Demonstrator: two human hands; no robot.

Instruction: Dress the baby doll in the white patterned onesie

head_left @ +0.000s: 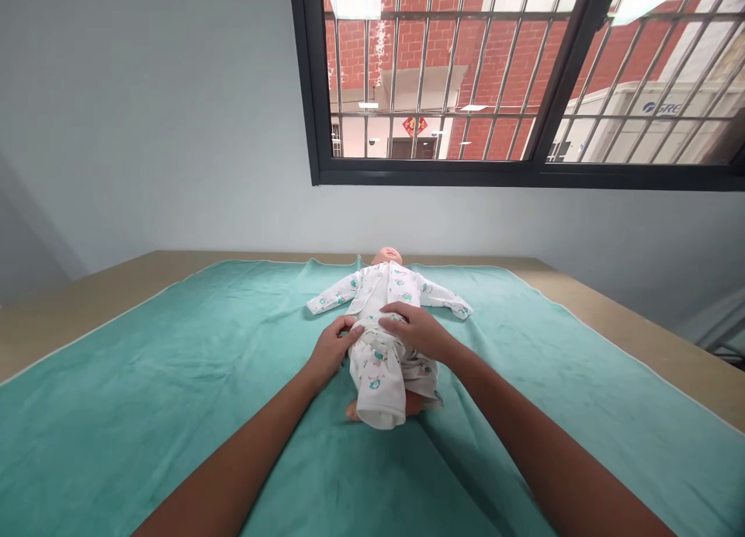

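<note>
At the frame's centre, the left hand (333,349) pinches the doll's (389,255) pants (378,370); the right hand (422,331) rests there, fingers slightly spread.

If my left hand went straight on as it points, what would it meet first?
The white, print-patterned cloth trousers at the plastic baby doll's waist; the left hand seems to touch them. Beyond, probably the right hand, though depth is unclear.
</note>
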